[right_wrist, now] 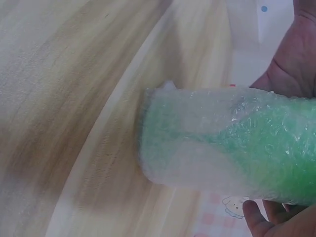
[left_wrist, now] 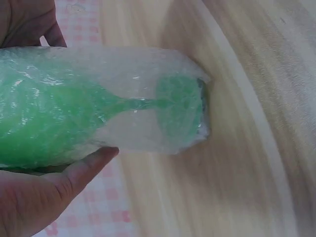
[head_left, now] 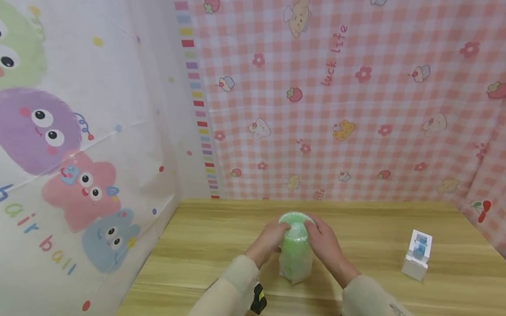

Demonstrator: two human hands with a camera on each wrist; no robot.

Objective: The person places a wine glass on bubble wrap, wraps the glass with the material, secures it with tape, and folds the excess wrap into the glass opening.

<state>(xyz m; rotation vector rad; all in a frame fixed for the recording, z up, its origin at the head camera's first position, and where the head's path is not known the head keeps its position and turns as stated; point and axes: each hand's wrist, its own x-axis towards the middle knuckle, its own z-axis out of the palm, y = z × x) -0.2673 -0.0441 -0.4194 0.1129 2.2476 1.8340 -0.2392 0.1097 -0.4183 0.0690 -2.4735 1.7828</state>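
Observation:
A green stemmed goblet [head_left: 297, 250] in clear bubble wrap [left_wrist: 140, 69] stands upright, its wrapped base at the wooden tabletop. My left hand [head_left: 271, 239] grips its upper part from the left, thumb near the rim. From the opposite side my right hand [head_left: 326, 244] holds the bowl, its thumb also by the rim. Through the wrap in the left wrist view, the thin stem and round foot show between bowl and table. In the right wrist view the wrapped goblet [right_wrist: 276, 148] has fingers along both sides of the bowl.
To the right on the wooden table [head_left: 366, 228] stands a small white box [head_left: 415, 264] with a blue item in it. A pink checked cloth [head_left: 339, 102] hangs behind, and a white cartoon-printed cloth [head_left: 140, 111] on the left.

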